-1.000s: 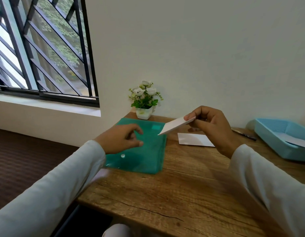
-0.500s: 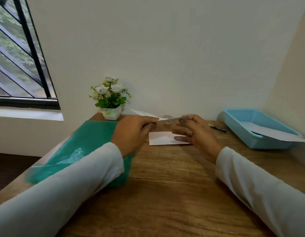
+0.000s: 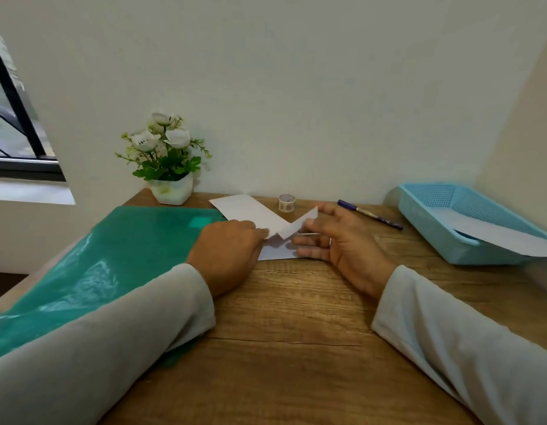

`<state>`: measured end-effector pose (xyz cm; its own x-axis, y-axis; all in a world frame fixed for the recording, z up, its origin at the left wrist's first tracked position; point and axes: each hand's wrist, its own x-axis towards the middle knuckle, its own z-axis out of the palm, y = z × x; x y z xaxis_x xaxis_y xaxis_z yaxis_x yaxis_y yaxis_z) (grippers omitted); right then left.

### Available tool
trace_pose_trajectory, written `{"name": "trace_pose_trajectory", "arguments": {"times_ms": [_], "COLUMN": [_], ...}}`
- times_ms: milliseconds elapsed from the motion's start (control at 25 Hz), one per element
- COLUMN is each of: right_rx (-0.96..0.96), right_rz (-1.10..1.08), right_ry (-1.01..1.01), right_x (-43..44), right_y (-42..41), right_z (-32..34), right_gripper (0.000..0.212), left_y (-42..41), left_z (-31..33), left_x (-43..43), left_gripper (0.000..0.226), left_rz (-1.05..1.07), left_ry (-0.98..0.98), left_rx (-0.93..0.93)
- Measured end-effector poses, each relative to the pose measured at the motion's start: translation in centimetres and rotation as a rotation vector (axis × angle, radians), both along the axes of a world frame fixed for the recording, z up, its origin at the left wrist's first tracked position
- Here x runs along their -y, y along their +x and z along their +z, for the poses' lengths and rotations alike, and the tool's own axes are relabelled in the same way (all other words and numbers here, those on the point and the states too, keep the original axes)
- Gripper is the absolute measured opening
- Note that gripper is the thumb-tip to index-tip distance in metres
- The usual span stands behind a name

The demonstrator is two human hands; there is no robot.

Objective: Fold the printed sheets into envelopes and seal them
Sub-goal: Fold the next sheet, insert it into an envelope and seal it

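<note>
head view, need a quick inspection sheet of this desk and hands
surface: wooden desk, bare grain in front.
job's things: folded sheet held above mid desk; white paper flat beneath it; tape roll and pen behind.
clutter: green folder at left; blue basket at right holding a loose paper; flower pot at the back.
grippers: left hand pinches the sheet at its crease; right hand, fingers straight, touches its raised flap.
cables: nothing seen.
surroundings: plain wall; black-framed window at left.

Folder (image 3: 119,259) left, basket (image 3: 444,216) right
</note>
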<state>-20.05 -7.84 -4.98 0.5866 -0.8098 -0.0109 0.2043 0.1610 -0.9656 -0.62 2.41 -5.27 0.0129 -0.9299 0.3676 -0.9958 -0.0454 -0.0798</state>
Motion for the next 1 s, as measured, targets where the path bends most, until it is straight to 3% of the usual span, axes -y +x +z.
{"name": "trace_pose_trajectory", "arguments": {"times_ms": [200,400,680,760,880,1000], "right_rx": [-0.057,-0.153,-0.257,-0.339,-0.626,-0.978], "right_rz": [-0.035,-0.028,0.03,-0.048,-0.155,0.006], "right_ry": [-0.068,-0.117,-0.221,-0.369,-0.828,-1.061], "right_x": [0.0,-0.4,-0.6,0.4,2.8,3.9], "right_y": [0.2,0.7,0.2,-0.6,-2.3,-3.1], "right_z": [-0.3,0.0,0.6,0.7,0.6,0.3], "right_gripper": [0.037,0.033,0.028,0.023,0.023,0.041], "left_y": [0.2,-0.7,-1.3,-1.3,-1.4,-1.3], "left_z": [-0.4,-0.2,-0.4,-0.6,-0.8,-1.0], "left_x": [0.1,-0.4,-0.4,-0.3,-0.2,-0.2], "left_gripper": [0.045,0.05,0.032,0.035,0.035,0.035], "left_rz": [-0.003,-0.157,-0.198,-0.216,-0.243,-0.251], "left_ry": [-0.022,-0.122,-0.095,-0.069,-0.066,-0.065], "left_rx": [-0.07,-0.085,-0.161,-0.128,-0.101,-0.121]}}
